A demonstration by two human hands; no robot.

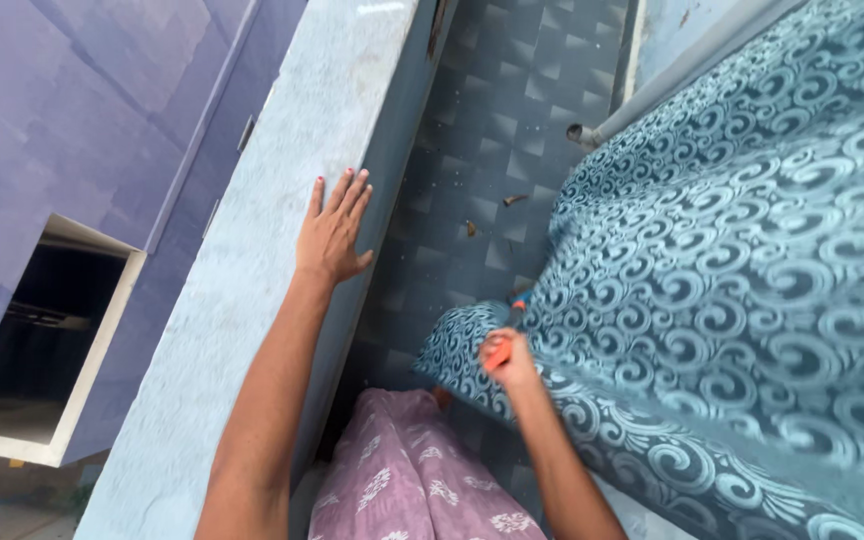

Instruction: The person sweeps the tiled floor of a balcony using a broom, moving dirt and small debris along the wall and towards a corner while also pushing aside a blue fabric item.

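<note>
On the flat top of the pale parapet wall (pixel 252 260), the left hand (pixel 332 232) lies palm down with its fingers (pixel 350 192) spread wide and straight, nails painted red, holding nothing. Its bare forearm runs back toward the near edge of the scene. To the right and nearer, the right hand (pixel 505 358) is curled tight around a small orange object (pixel 495 355), too hidden to name, pressed against the folded edge of a teal cloth with swirl pattern (pixel 752 270). That cloth hangs in a broad sheet across the right side. Between the two hands, a grey patterned tile floor (pixel 482 150) stretches far away, with a grey pipe (pixel 592 132) at its far right. Pink floral clothing (pixel 402 470) shows near, between the arms.
</note>
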